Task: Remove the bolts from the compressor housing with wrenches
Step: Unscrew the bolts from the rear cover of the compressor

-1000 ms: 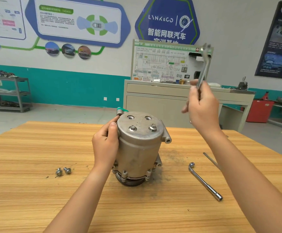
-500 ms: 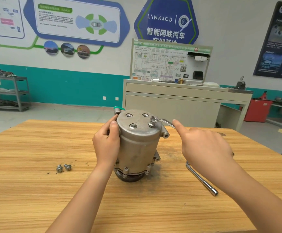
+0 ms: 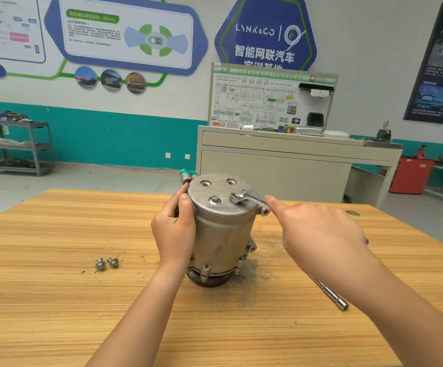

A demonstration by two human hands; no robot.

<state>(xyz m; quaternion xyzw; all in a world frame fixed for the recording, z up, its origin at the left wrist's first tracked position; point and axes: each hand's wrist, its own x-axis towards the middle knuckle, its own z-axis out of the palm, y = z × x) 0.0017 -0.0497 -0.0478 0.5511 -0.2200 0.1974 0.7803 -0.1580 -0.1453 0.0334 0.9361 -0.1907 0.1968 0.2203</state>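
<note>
Left hand point(image 3: 174, 234) wraps the upright housing point(image 3: 223, 234) near its top, mid-table point(image 3: 56, 234); right hand point(image 3: 321, 234) clasps the wrench point(image 3: 247, 199), forefinger along its shank, head on one of the top bolts point(image 3: 215, 200). Cast metal, probably heavy and smooth: steady it by the flank.

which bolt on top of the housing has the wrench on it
The right-hand bolt, nearer the right hand; the wrench sits on it, while the left bolt is bare.
</note>
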